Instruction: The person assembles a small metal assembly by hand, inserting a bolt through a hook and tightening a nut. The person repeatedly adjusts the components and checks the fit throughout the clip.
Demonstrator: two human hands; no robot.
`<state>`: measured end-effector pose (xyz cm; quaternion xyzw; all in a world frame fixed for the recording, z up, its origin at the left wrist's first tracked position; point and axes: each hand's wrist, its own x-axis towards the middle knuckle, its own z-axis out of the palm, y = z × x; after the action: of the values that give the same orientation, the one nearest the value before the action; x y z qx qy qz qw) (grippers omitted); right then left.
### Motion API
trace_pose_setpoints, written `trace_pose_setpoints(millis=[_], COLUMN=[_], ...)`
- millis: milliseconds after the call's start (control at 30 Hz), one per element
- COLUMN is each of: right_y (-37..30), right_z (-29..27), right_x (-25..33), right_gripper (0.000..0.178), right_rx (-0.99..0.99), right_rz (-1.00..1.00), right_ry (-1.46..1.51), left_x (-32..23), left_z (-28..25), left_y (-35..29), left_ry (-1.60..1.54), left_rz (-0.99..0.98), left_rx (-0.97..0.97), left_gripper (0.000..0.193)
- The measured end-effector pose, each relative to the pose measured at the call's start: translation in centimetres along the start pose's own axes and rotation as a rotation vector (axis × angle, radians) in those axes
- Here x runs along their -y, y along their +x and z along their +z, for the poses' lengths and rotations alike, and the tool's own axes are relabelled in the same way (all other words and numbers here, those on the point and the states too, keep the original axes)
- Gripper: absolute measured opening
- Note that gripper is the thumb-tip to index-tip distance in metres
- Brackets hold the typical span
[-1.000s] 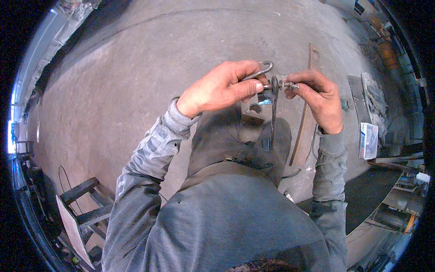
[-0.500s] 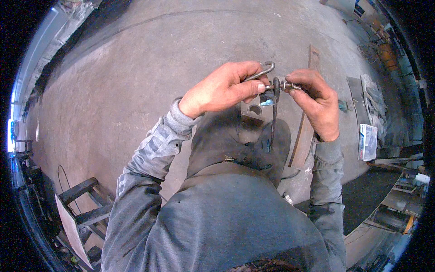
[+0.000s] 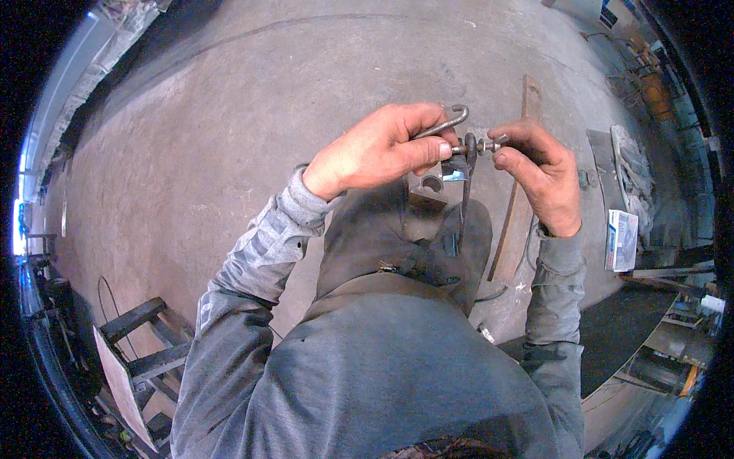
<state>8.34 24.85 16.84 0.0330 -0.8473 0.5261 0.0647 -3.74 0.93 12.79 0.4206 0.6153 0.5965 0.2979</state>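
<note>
My left hand (image 3: 386, 145) is closed around a bent metal rod (image 3: 457, 116) whose hooked end sticks out past the fingers. Just below it, the left thumb presses by a threaded bolt (image 3: 459, 150), which passes through the eye of a dark, long metal bar (image 3: 467, 183) pointing down toward my lap. At the bolt's right end sits what looks like a wing nut (image 3: 501, 141), with the thumb and fingers of my right hand (image 3: 547, 172) curled about it. Under the hands is a metal block with a round notch (image 3: 430, 186), between my knees; its lower part is partly hidden.
A long flat metal bar (image 3: 511, 237) lies on the concrete floor (image 3: 229, 115) to the right. Farther right are a blue-and-white box (image 3: 621, 241) and crumpled grey material (image 3: 633, 176). A dark metal frame (image 3: 149, 344) stands at lower left.
My right hand has shifted slightly right, and its thumb and fingers have loosened around the wing nut, showing more of it. The left hand has barely moved.
</note>
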Motion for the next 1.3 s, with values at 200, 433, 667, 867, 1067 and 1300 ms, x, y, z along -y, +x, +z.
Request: trace_pose_setpoints(millis=[200,433,667,867,1067,1300], right_y=[0.1,0.3,-0.7,-0.7,-0.9,-0.2], right_z=[0.5,1.0,0.4,-0.4,-0.7,-0.8], right_x=[0.7,2.8,2.9,2.6,2.1,0.2], right_gripper=[0.019,0.029,0.043,0.042,0.036,0.026], right_rx=[-0.025,-0.037,0.013,0.066,0.029,-0.018], right_rz=[0.123,0.289,0.228,0.196,0.11,-0.177], right_ry=[0.031,0.238,0.254,0.137,0.049,-0.06], left_x=[-0.2,-0.4,-0.1,-0.5,-0.2,-0.8], left_z=[0.0,0.3,0.3,0.3,0.5,0.6], left_y=[-0.1,-0.2,-0.1,0.0,0.0,-0.2], left_ry=[0.088,0.134,0.099,0.049,0.019,0.009], left_rz=[0.0,0.034,0.001,-0.012,0.049,0.02], left_rx=[-0.014,-0.05,-0.045,-0.019,0.006,0.044], left_gripper=[0.022,0.022,0.022,0.022,0.022,0.024])
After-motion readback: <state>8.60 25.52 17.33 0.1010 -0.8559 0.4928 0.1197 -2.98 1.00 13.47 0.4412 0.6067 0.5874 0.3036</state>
